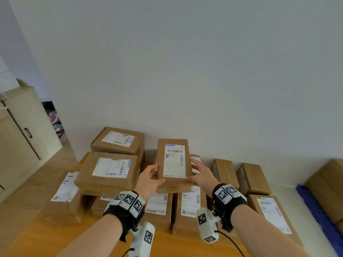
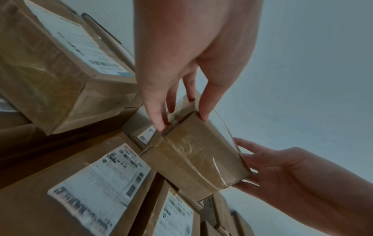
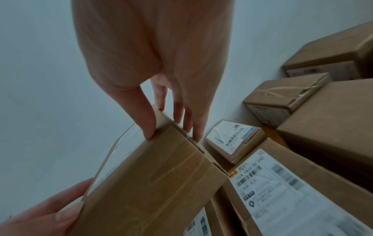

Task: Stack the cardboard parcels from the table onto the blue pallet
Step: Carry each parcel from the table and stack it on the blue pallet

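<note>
A small flat cardboard parcel (image 1: 174, 164) with a white shipping label is held up above the other parcels, tilted with its label toward me. My left hand (image 1: 151, 179) grips its left edge, thumb on the near end and fingers under it. My right hand (image 1: 201, 174) grips its right edge the same way. The left wrist view shows the taped near end of the parcel (image 2: 193, 153) with my left fingers (image 2: 155, 118) on its corner. In the right wrist view the parcel (image 3: 153, 180) sits between my right fingers (image 3: 148, 126) and the left thumb. A strip of the blue pallet (image 1: 315, 210) shows at the right.
Several labelled cardboard parcels (image 1: 109, 169) lie stacked on the wooden table (image 1: 48, 240) against a white wall. More brown boxes (image 1: 332, 184) sit on the pallet at the far right. A beige cabinet (image 1: 20, 138) stands at the left.
</note>
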Tool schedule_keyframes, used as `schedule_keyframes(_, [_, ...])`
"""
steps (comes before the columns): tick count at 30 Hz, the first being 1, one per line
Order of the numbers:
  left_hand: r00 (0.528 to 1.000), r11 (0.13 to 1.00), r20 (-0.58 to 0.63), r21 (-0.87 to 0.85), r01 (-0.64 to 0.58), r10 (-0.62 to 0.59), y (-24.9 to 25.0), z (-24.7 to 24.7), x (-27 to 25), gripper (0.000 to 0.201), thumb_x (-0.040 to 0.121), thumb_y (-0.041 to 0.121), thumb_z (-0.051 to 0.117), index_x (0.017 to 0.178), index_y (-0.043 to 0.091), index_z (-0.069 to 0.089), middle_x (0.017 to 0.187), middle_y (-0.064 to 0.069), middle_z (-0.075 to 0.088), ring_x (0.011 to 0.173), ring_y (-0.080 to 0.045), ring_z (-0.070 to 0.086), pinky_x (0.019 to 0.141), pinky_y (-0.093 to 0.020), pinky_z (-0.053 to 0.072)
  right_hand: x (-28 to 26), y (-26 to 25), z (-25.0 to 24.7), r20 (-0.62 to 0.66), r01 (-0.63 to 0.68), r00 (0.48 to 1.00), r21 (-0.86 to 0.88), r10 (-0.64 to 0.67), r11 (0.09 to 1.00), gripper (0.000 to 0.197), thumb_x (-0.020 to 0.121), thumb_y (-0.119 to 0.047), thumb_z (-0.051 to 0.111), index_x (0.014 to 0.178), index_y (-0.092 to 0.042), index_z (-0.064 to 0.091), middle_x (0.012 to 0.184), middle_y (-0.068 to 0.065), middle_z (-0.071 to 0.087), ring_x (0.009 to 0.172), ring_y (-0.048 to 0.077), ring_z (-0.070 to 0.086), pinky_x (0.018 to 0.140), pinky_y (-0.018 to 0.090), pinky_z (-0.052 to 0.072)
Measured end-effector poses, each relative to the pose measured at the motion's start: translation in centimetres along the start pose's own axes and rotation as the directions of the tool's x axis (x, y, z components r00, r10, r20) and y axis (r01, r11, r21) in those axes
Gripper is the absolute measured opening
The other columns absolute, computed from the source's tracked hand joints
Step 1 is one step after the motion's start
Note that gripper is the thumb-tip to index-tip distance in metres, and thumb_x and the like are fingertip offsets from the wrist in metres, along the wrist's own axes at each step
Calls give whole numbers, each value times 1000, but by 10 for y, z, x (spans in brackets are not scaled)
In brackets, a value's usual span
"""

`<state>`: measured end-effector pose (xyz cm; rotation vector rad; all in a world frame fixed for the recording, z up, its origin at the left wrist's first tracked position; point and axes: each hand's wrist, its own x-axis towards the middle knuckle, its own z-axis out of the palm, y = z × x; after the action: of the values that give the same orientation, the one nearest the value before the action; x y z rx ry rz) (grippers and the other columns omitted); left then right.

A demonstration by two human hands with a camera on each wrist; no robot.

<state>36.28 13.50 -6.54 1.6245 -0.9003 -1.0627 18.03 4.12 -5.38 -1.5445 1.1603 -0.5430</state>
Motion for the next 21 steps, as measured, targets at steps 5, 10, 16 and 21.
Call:
schedule_keyframes(5, [997, 999, 72, -31, -28, 30, -8, 7, -33, 54, 76, -3, 71, 121, 19, 48, 127, -3, 57, 122, -18, 52, 101, -44, 46, -54, 12, -2, -58, -29, 998, 22, 30, 999, 79, 79, 6, 66, 143, -26, 33, 133, 1, 49, 122, 20, 51, 98, 41, 49])
schedule_keyframes(10, [984, 999, 175, 35, -30, 24, -9, 29, -66, 69, 79, 0, 70, 139, 18, 40, 133, 0, 52, 126, -16, 46, 104, -38, 42, -111, 27, -12, -161, -61, 985, 52, 68, 997, 81, 79, 7, 65, 145, -24, 30, 137, 0, 46, 128, 21, 45, 104, 46, 43])
schedule_keyframes(16, [952, 995, 298, 56, -88, 67, -1, 76, -96, 67, 79, 1, 70, 137, 19, 42, 134, -1, 52, 126, -19, 48, 102, -44, 45, -169, 50, -47, -280, -65, 954, 160, 108, 985, 80, 78, 10, 64, 143, -25, 33, 133, -2, 48, 121, 15, 48, 99, 39, 47])
schedule_keyframes(21, [883, 988, 462, 74, -138, 89, 9, 149, -126, 71, 77, 2, 72, 138, 19, 41, 135, -5, 52, 125, -21, 49, 103, -47, 44, -240, 75, -99, -414, -70, 891, 273, 183, 959, 79, 78, 15, 59, 142, -26, 35, 131, 1, 47, 119, 20, 50, 90, 35, 53])
